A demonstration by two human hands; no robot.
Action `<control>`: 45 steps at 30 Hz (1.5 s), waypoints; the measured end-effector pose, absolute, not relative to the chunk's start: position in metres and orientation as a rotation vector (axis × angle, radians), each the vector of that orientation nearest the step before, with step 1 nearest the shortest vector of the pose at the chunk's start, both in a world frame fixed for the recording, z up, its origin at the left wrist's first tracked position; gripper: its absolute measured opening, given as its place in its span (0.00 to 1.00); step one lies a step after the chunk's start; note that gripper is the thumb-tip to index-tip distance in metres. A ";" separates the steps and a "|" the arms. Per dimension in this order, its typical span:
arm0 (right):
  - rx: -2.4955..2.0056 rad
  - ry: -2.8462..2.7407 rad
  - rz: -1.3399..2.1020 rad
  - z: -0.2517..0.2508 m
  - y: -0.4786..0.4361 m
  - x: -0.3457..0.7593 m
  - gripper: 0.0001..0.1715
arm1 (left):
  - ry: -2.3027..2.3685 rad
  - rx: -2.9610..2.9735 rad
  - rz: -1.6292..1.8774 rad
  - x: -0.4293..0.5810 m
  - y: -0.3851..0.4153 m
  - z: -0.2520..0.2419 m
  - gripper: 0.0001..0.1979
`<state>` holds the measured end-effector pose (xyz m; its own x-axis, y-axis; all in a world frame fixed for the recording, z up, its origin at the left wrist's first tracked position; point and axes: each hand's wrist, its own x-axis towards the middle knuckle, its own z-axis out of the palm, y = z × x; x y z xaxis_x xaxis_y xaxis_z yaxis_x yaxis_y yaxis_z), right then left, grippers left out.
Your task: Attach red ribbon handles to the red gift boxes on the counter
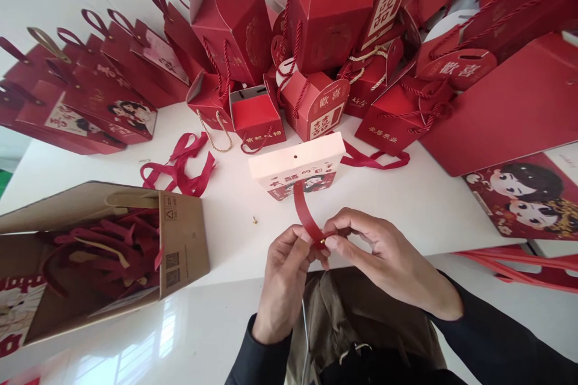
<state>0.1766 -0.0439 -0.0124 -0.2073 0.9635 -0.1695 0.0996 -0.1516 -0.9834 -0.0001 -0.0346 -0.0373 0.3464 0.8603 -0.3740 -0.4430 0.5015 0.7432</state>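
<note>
Between my two hands is a red strap (306, 213), its upper end in front of a white and red gift box (295, 159) printed with cartoon figures. My left hand (286, 277) pinches the strap near its lower end. A small gold stud (322, 242) shows on that end, right by my right fingertips. My right hand (377, 252) is closed on the strap end from the other side. Whether the strap's upper end is fixed to the box cannot be seen. Another small gold stud (254, 220) lies on the white table (230, 222), left of the box.
A cardboard box (184, 246) with many red straps stands at the left. Red ribbons (183, 165) lie behind it. Red gift boxes (316, 18) crowd the table's back, with handled bags (99, 84) at far left. A large red panel (506, 105) stands right.
</note>
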 end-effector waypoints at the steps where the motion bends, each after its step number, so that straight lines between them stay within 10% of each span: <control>1: -1.266 -1.335 1.477 -0.012 -0.044 0.177 0.08 | 0.823 0.572 0.882 -0.002 -0.034 -0.037 0.10; 22: -1.197 -1.618 1.077 -0.020 -0.054 0.194 0.05 | 1.358 1.483 1.141 -0.003 -0.027 -0.013 0.05; 30: -1.090 -1.668 0.651 -0.014 -0.050 0.208 0.09 | 1.265 1.789 1.388 -0.015 0.044 0.000 0.35; 37: -0.958 -1.878 0.374 0.000 -0.031 0.205 0.11 | 1.162 1.995 1.237 -0.026 0.050 -0.001 0.09; 45: -0.892 -2.008 0.226 0.004 0.002 0.196 0.12 | 1.176 2.195 1.173 -0.020 0.051 0.011 0.06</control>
<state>0.1961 0.0020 0.0042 -0.3352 0.6680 0.6644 0.5040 0.7229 -0.4726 -0.0196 0.0513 0.0106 0.2992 0.8173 0.4924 0.4941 -0.5742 0.6528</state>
